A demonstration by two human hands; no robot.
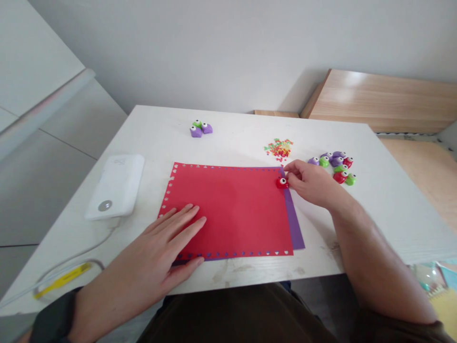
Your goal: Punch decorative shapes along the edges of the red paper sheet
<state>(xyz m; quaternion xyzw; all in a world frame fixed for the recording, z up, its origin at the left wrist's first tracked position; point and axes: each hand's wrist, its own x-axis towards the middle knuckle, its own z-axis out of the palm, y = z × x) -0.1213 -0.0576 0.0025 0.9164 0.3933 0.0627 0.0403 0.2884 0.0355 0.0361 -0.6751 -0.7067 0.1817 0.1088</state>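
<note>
At 2 o'clock corner of red paper sheet (228,209), red craft punch (282,183) pinched in right hand (309,183), fingers closed on it. Left hand (157,247) open, flat on sheet, gripping nothing. Purple paper sheet (294,221) showing beneath at 3 o'clock. More craft punches (333,164), paper scraps (278,149) beyond, on tabletop (374,209).

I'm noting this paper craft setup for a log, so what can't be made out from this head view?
Head view:
The red craft punch: its underside and slot, hidden by the right hand and its own body.
The purple sheet: most of it, hidden by the red sheet.
The paper scraps: exact shapes, too small.
The yellow item: blurred, identity unclear.
The colourful packets: cut off by the frame's lower right edge.
</note>
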